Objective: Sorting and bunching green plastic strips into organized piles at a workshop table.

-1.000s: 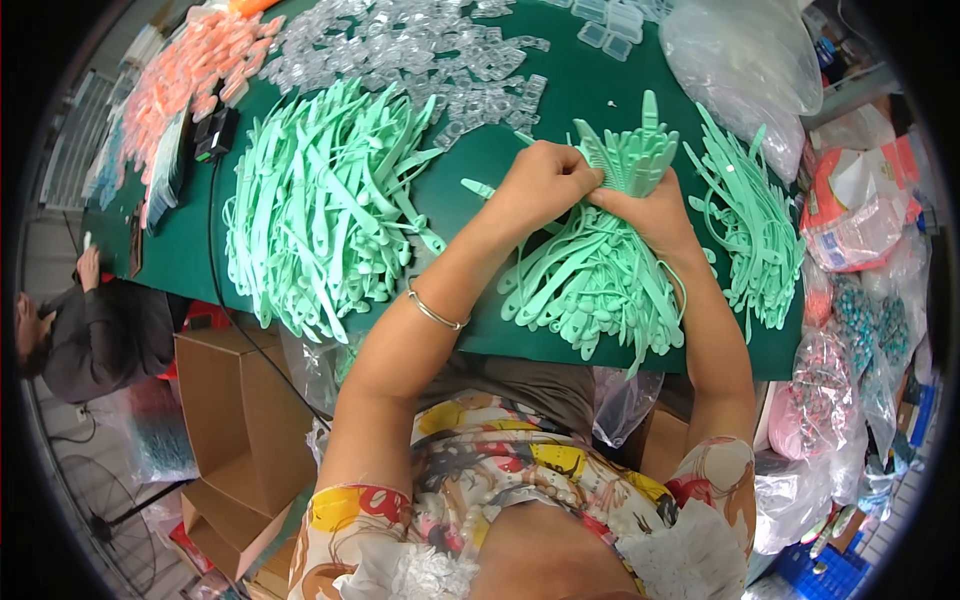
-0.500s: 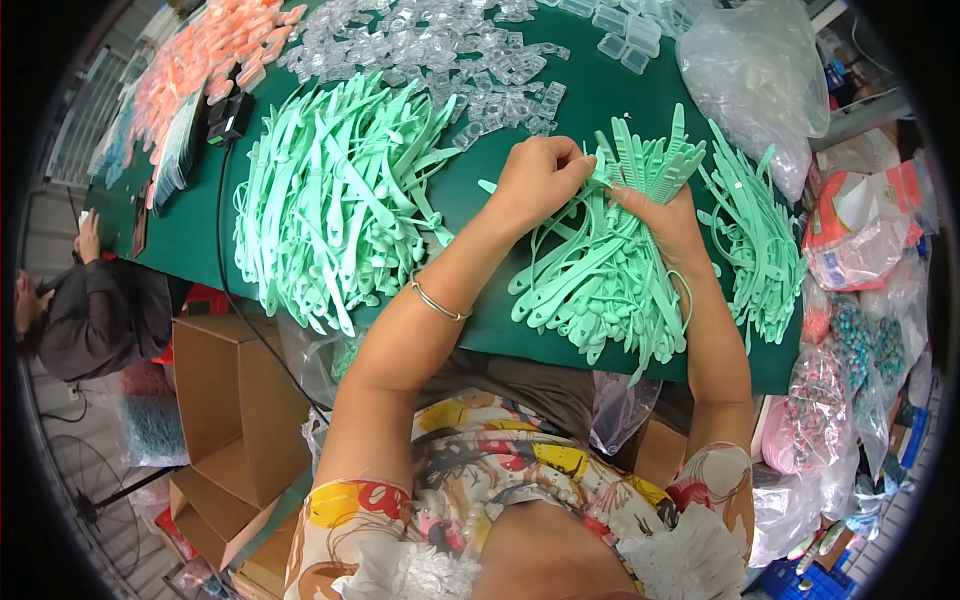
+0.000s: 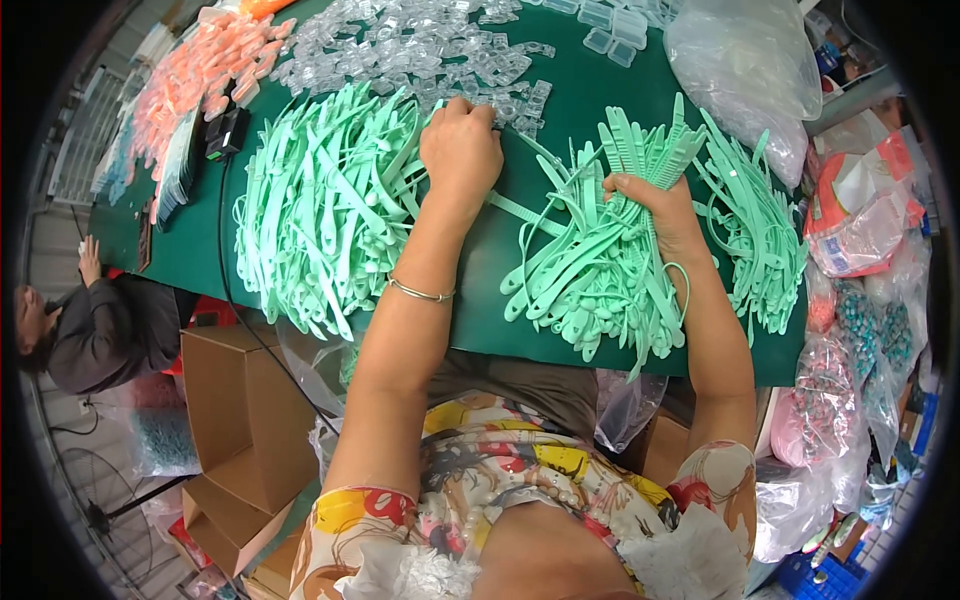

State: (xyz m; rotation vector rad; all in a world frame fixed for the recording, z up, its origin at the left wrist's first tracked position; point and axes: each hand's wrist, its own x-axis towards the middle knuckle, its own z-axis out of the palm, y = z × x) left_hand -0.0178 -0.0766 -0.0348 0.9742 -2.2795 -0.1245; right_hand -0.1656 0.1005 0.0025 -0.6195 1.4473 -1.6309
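My right hand (image 3: 655, 205) is wrapped round a bundle of mint-green ridged straps (image 3: 600, 275). Their toothed ends fan out above the thumb, and the rounded ends spread down over the table. Away to the left, my left hand (image 3: 462, 150) is closed at the upper right edge of a large loose heap of the same straps (image 3: 330, 210). The back of that hand hides its fingertips, so what they grip cannot be made out. A smaller pile of green straps (image 3: 755, 230) lies to the right of my right wrist.
Clear plastic pieces (image 3: 400, 45) cover the back of the green table (image 3: 480, 320), with salmon-coloured pieces (image 3: 215, 65) at far left. A plastic bag (image 3: 745, 65) bulges at back right. A black cable (image 3: 222, 230) crosses the left side. Another person (image 3: 110, 325) sits at left, near cardboard boxes (image 3: 245, 410).
My left hand has moved left, from beside the bundle to the edge of the big strap heap. The right hand keeps its grip on the bundle, nearly in place.
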